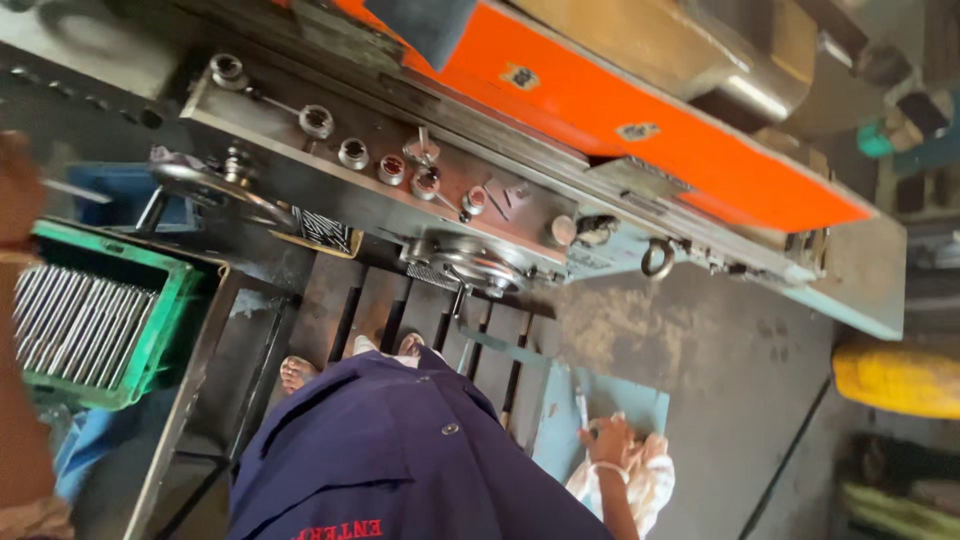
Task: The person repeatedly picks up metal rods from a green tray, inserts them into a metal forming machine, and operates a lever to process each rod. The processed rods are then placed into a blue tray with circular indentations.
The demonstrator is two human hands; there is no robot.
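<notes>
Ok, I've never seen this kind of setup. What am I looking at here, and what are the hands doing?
There is one picture, taken by a camera on the person's head looking down, so their dark blue shirt and bare feet fill the lower middle. In front of them stands a big workshop machine with an orange cover. Below the cover is a grey control panel with knobs and a handwheel. The right hand is low on the right and seems to grip a white cloth over a pale blue plate. The left hand is a blur at the left edge, so its fingers cannot be read. Beside it sits a green crate filled with metal rods.
</notes>
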